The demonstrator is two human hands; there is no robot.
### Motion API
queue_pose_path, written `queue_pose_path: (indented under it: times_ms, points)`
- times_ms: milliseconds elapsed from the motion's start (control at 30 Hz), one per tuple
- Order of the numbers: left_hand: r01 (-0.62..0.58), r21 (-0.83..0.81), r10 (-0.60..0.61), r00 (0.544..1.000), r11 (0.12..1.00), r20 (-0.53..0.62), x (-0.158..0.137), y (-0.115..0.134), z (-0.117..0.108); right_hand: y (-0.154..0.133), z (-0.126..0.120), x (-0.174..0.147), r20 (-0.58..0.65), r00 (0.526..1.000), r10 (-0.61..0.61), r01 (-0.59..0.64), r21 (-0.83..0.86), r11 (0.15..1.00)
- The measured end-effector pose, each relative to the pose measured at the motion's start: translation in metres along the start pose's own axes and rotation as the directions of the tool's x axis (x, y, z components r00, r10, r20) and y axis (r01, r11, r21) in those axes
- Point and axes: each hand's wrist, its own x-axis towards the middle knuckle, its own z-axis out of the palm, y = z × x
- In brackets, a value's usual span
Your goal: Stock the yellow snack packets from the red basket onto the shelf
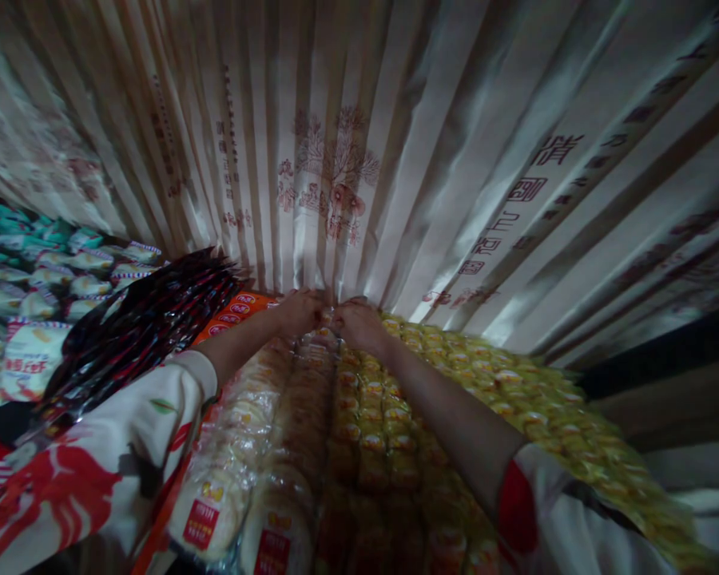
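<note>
Both my arms reach forward over rows of wrapped snacks to the foot of a pleated printed curtain. My left hand (303,311) is closed at the far end of a row of clear-wrapped round flat cakes (279,531). Close beside it, my right hand (359,323) has its fingers curled in, over the end of the yellow-wrapped small packets (371,411). A bit of shiny clear wrapping (327,319) shows between the hands. Dim light and blur hide what the fingers grip.
The pleated curtain (389,160) with brown writing and tree drawings rises behind the goods. Left of the cakes lie an orange package (233,311), a pile of dark glossy packets (144,327) and white and green snack bags (36,355). Yellow packets (515,383) spread rightward.
</note>
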Motion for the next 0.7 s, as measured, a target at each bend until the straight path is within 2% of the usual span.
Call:
queue_pose_path:
  times_ms: [167,233,367,500,600,700]
  points:
    - [0.085,-0.029,-0.084,0.996,0.996,0.031,0.002,0.004,0.003,0.004,0.0,0.0,-0.207,0.977,-0.045,0.06,0.064,0.996]
    - [0.086,-0.025,-0.086,0.996,0.996,0.012,0.002,0.004,0.005,0.007,-0.001,-0.001,-0.231,0.967,-0.109,0.125,0.058,0.99]
    - [0.125,-0.029,-0.125,0.992,0.992,0.006,0.004,0.001,0.008,0.007,-0.003,-0.006,-0.09,0.97,-0.224,0.231,0.076,0.97]
    - [0.148,-0.058,-0.147,0.989,0.987,0.012,0.006,-0.001,0.01,0.002,-0.003,-0.008,0.006,0.976,-0.219,0.216,0.13,0.968]
    - [0.134,-0.066,-0.136,0.99,0.989,-0.024,0.004,-0.001,0.012,-0.001,-0.002,-0.007,0.034,0.977,-0.209,0.203,0.12,0.972]
    - [0.126,-0.079,-0.133,0.987,0.989,-0.091,-0.001,0.0,0.012,-0.002,0.0,-0.01,0.0,0.975,-0.223,0.223,0.054,0.973]
